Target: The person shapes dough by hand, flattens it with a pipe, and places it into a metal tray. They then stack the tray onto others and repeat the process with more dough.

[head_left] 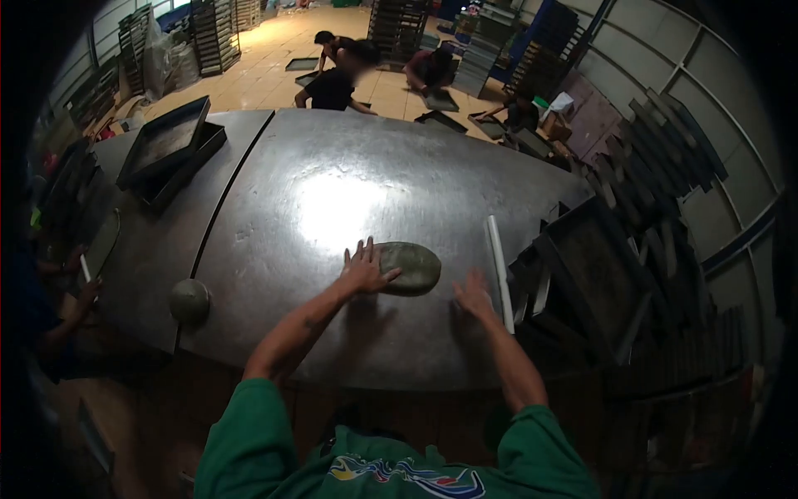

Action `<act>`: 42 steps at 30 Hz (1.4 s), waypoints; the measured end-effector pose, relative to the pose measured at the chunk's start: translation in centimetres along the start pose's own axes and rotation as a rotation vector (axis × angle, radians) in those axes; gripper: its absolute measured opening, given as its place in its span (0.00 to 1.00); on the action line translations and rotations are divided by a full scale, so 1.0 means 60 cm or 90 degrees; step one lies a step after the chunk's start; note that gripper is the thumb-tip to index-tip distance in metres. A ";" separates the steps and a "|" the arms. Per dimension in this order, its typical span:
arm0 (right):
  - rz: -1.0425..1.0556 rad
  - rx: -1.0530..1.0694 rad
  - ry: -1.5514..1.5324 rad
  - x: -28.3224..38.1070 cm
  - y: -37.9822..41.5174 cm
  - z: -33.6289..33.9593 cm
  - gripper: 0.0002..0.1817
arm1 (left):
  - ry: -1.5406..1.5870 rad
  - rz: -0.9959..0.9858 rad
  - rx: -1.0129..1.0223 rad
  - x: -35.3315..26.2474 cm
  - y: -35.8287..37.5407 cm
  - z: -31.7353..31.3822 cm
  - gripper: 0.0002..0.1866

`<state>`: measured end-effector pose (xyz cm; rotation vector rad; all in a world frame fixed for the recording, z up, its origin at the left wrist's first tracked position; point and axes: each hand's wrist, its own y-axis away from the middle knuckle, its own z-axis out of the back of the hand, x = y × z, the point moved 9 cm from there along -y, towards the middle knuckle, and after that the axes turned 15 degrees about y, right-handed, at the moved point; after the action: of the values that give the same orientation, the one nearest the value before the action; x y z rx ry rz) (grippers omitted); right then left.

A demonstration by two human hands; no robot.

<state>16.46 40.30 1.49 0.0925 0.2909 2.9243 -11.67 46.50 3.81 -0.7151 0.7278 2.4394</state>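
Note:
A flattened oval lump of dark green dough [410,269] lies on the metal table [274,216] in front of me. My left hand [363,270] rests flat on its left end with the fingers spread. To the right of the dough, apart from it, my right hand [472,295] hovers over the table. Its fingers are stretched out and a little blurred, and nothing is in them. Just beyond that hand lies a long white rod [499,270], close to the table's right side.
A second rounded dough lump [189,302] sits by the table seam at left. Dark trays [170,145] are stacked at the far left, and more trays [594,266] crowd the right edge. Someone at the left holds a white stick [86,268]. Several people crouch among trays beyond the table.

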 end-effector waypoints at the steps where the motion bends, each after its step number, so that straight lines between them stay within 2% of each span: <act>1: -0.082 -0.017 0.091 -0.038 0.042 0.017 0.44 | 0.031 -0.095 -0.050 -0.027 -0.011 -0.001 0.54; 2: -0.165 -0.027 0.179 -0.076 0.101 0.015 0.42 | 0.063 -0.187 -0.093 -0.044 -0.013 -0.014 0.55; 3: -0.171 -0.136 0.233 -0.105 0.144 -0.013 0.42 | -0.131 -0.205 0.006 -0.015 -0.007 -0.110 0.52; 4: -0.173 -0.250 0.290 -0.131 0.174 -0.033 0.41 | -0.131 -0.209 0.002 -0.034 -0.002 -0.096 0.52; 5: -0.173 -0.255 0.293 -0.134 0.195 -0.036 0.41 | -0.088 -0.126 0.042 -0.041 0.000 -0.071 0.51; 6: -0.198 -0.247 0.186 -0.138 0.209 -0.040 0.38 | -0.046 -0.045 0.079 -0.041 0.001 -0.057 0.50; 7: -0.220 -0.234 0.079 -0.145 0.219 -0.045 0.35 | -0.032 -0.124 -0.123 -0.026 0.007 -0.024 0.53; 8: -0.220 -0.234 0.076 -0.142 0.221 -0.046 0.35 | 0.022 -0.013 -0.085 0.025 0.026 -0.043 0.58; 10: -0.311 -0.094 -0.137 -0.164 0.209 -0.075 0.24 | -0.050 -0.010 -0.037 0.052 0.018 -0.054 0.62; 11: -0.270 -0.136 -0.198 -0.155 0.206 -0.054 0.19 | -0.056 -0.004 -0.038 0.032 0.023 -0.034 0.62; 12: -0.267 -0.128 -0.206 -0.142 0.205 -0.049 0.19 | 0.046 0.020 -0.154 0.021 0.035 0.008 0.62; 13: -0.220 -0.188 -0.238 -0.123 0.206 -0.024 0.19 | 0.151 0.045 -0.270 0.015 0.063 0.039 0.63; 14: -0.171 -0.249 -0.269 -0.109 0.214 -0.006 0.20 | 0.121 -0.054 -0.414 -0.012 0.103 0.073 0.64; 15: -0.169 -0.239 -0.274 -0.102 0.230 -0.007 0.20 | 0.114 -0.122 -0.497 -0.029 0.149 0.087 0.64; 16: -0.023 -0.305 -0.212 -0.069 0.243 0.018 0.21 | 0.104 -0.194 -0.580 -0.041 0.192 0.097 0.64; 17: 0.124 -0.371 -0.148 -0.036 0.261 0.036 0.22 | 0.066 -0.216 -0.605 -0.042 0.224 0.089 0.64; 18: 0.127 -0.368 -0.152 -0.035 0.274 0.035 0.22 | 0.027 -0.239 -0.632 -0.042 0.260 0.075 0.64; 19: 0.186 -0.361 -0.090 -0.020 0.293 0.027 0.23 | -0.009 -0.250 -0.624 -0.031 0.282 0.052 0.64; 21: 0.256 -0.351 -0.006 -0.009 0.313 -0.019 0.24 | -0.041 -0.187 -0.500 0.021 0.288 -0.022 0.61; 22: 0.260 -0.351 -0.008 -0.005 0.313 -0.020 0.24 | 0.000 -0.143 -0.397 0.062 0.274 -0.072 0.52; 23: 0.251 -0.356 -0.003 -0.002 0.314 -0.020 0.23 | -0.107 -0.209 -0.374 0.040 0.289 -0.093 0.39; 24: 0.242 -0.362 0.002 0.003 0.307 -0.017 0.23 | -0.017 -0.248 -0.438 0.035 0.298 -0.085 0.28; 26: 0.229 -0.350 -0.025 0.009 0.249 -0.021 0.22 | 0.085 -0.162 -0.464 0.070 0.265 -0.068 0.24; 28: 0.231 -0.331 -0.094 0.023 0.168 0.000 0.20 | 0.135 -0.174 -0.506 0.076 0.240 -0.016 0.21; 31: 0.229 -0.380 -0.169 0.052 0.076 0.060 0.16 | 0.252 -0.133 -0.534 0.100 0.194 0.057 0.20; 32: 0.229 -0.368 -0.169 0.062 0.051 0.062 0.16 | 0.257 -0.113 -0.523 0.114 0.174 0.069 0.20; 34: 0.106 -0.263 -0.147 0.062 -0.012 0.041 0.17 | 0.266 -0.081 -0.508 0.140 0.140 0.076 0.20; 36: 0.061 -0.260 -0.075 0.076 -0.052 0.038 0.20 | -0.125 -0.061 -0.546 0.128 0.095 0.092 0.22; 37: 0.043 -0.292 0.008 0.080 -0.079 0.040 0.22 | -0.106 0.022 -0.486 0.148 0.055 0.104 0.25; 38: 0.024 -0.321 0.092 0.083 -0.107 0.042 0.23 | -0.104 0.026 -0.481 0.160 0.021 0.118 0.25; 40: 0.004 -0.344 0.092 0.077 -0.179 0.048 0.24 | -0.105 0.073 -0.482 0.192 -0.061 0.161 0.27; 42: -0.023 -0.353 0.093 0.077 -0.217 0.059 0.25 | -0.078 0.117 -0.421 0.200 -0.134 0.207 0.29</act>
<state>14.75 54.40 2.56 -0.2065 -0.4939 2.8604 -20.08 63.57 2.77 -0.7429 -0.0891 2.8818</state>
